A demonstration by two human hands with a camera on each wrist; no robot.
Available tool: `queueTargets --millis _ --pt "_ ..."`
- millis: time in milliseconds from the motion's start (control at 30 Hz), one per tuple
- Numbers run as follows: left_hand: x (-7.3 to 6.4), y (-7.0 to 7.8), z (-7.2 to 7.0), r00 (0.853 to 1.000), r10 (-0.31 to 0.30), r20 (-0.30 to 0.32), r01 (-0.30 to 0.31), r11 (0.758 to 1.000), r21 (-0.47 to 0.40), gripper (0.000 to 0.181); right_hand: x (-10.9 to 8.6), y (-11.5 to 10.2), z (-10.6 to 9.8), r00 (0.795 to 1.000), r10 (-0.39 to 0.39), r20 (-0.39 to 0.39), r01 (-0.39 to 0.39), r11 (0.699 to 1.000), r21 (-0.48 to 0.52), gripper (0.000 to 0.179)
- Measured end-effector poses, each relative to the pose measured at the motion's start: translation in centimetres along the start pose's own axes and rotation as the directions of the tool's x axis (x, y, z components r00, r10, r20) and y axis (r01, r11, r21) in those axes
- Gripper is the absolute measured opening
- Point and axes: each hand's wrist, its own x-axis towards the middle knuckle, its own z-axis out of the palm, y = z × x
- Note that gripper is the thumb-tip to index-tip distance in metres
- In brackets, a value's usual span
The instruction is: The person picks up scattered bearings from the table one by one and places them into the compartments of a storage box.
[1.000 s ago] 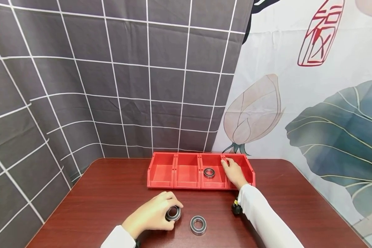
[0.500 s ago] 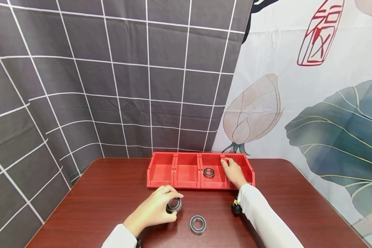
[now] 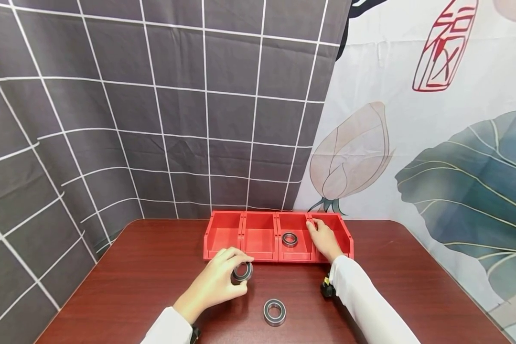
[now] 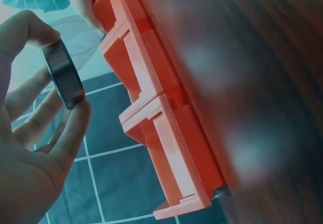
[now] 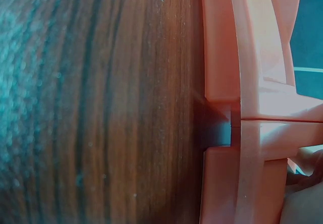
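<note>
Pinching one bearing (image 3: pixel 250 272) of three, left hand (image 3: pixel 215 283) in front of four red bins (image 3: pixel 260 239)

Head view: two hands, three bearings, four bins in one row. Left hand has its bearing between thumb and fingers, just in front of the bins. Second bearing (image 3: pixel 274 322) lies flat on the brown surface (image 3: pixel 155 267), between the two forearms. Third bearing (image 3: pixel 290 245) sits in the third bin from the left. Right hand (image 3: pixel 324 241) is at the fourth bin, by the divider with the third; fingers partly hidden, can't tell if gripping or loose. Two white sleeves (image 3: pixel 371 303). Two cloths behind: one grey grid cloth (image 3: pixel 176 119), one white floral cloth (image 3: pixel 361 76).

Left wrist view: one bearing, seen side-on, digits at both its ends, apart from the bins. At least three bins show, tilted by the camera. Part of the other hand at top.

Right wrist view: parts of two adjoining bins, surface filling the left. One hand, just a sliver at lower right, blurred; grip unclear here too.
</note>
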Motion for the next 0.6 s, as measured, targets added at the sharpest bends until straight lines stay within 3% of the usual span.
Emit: queueTargets --millis 600 --pt "2.8 0.3 0.8 1.0 -0.018 -0.006 0.018 1.0 -0.021 0.05 0.1 0.1 0.2 1.0 0.002 -0.01 -0.002 1.0 0.012 0.061"
